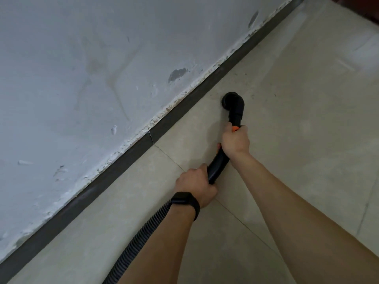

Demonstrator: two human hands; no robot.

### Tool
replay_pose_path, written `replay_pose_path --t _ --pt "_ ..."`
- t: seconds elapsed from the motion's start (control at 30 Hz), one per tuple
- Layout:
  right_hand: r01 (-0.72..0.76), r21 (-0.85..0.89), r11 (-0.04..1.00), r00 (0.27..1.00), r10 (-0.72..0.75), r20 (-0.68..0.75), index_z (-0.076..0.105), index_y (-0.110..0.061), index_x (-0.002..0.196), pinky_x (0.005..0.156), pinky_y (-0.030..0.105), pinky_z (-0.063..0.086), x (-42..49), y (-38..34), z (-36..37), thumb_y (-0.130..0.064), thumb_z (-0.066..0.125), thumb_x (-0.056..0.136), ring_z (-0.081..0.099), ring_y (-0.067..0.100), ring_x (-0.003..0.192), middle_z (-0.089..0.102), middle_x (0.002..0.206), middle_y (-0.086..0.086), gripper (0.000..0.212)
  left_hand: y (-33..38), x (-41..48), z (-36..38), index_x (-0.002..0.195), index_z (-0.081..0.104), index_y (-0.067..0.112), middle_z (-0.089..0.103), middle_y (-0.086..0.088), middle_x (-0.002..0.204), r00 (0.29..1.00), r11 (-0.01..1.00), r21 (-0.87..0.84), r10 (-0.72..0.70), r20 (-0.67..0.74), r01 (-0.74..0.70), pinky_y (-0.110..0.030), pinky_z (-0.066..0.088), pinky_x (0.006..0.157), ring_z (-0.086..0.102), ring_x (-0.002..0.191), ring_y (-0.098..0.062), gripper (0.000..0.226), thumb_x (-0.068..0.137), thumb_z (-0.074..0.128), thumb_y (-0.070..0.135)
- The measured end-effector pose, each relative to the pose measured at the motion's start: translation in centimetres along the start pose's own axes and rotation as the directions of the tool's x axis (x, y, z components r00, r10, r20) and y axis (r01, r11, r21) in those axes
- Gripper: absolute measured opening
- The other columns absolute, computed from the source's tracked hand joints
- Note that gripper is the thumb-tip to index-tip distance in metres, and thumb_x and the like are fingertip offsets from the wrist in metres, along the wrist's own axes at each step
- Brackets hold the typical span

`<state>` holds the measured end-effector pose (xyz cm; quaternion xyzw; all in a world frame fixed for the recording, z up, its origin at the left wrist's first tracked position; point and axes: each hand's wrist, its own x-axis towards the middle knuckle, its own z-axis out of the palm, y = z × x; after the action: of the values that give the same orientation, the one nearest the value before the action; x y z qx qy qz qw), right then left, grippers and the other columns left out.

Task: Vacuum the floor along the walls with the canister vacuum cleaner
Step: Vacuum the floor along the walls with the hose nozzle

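Note:
A black vacuum nozzle (231, 101) with a round head points down at the beige tiled floor (297, 124), a short way from the dark skirting strip (184, 111). My right hand (235, 142) grips the curved black handle tube (218, 167) just below an orange ring. My left hand (196, 185), with a black band on its wrist, holds the lower end of that tube where the ribbed black hose (141, 236) begins. The hose runs down under my left forearm and out of the bottom edge. The canister itself is out of view.
A scuffed pale wall (92, 68) with chipped paint fills the upper left, meeting the floor along the diagonal skirting. Small specks of debris lie on the tiles near the skirting. Tiled floor stretches to the right.

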<state>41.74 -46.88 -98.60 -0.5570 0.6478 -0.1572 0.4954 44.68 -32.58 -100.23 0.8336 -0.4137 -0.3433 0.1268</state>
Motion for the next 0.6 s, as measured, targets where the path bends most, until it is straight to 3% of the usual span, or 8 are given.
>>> replay_pose_path --t 0.23,0.4,0.6 --pt "0.002 -0.004 1.000 1.000 -0.002 0.017 0.043 -0.011 0.114 0.047 0.027 0.048 0.0 -1.0 1.4 -0.035 0.043 0.108 0.058 0.019 0.054 0.053 0.086 0.004 0.025 -0.8 0.4 -0.8 0.104 0.049 0.021 0.058 -0.001 0.084 0.999 1.000 -0.018 -0.014 -0.030 0.014 -0.033 0.052 0.066 0.056 0.073 -0.023 0.025 0.082 0.055 0.032" --pt "0.024 -0.012 1.000 1.000 -0.024 0.016 0.043 -0.011 0.112 0.034 0.017 0.040 -0.1 -1.5 2.1 -0.034 0.044 0.108 0.056 0.016 0.054 0.052 0.086 0.003 0.023 -1.5 0.6 -1.0 0.105 0.050 0.022 0.060 -0.003 0.087 0.999 0.999 -0.023 -0.032 -0.042 0.031 -0.036 0.054 0.070 0.058 0.077 -0.025 0.027 0.082 0.055 0.034" --pt "0.031 -0.013 0.999 0.999 -0.030 0.033 0.042 -0.011 0.110 0.032 0.017 0.037 -0.2 -2.1 3.4 -0.033 0.044 0.108 0.055 0.018 0.053 0.052 0.087 0.005 0.022 -2.4 0.7 -1.4 0.102 0.050 0.022 0.060 -0.004 0.085 0.997 0.998 -0.035 -0.050 -0.063 0.048 -0.038 0.055 0.071 0.059 0.075 -0.027 0.026 0.080 0.055 0.034"
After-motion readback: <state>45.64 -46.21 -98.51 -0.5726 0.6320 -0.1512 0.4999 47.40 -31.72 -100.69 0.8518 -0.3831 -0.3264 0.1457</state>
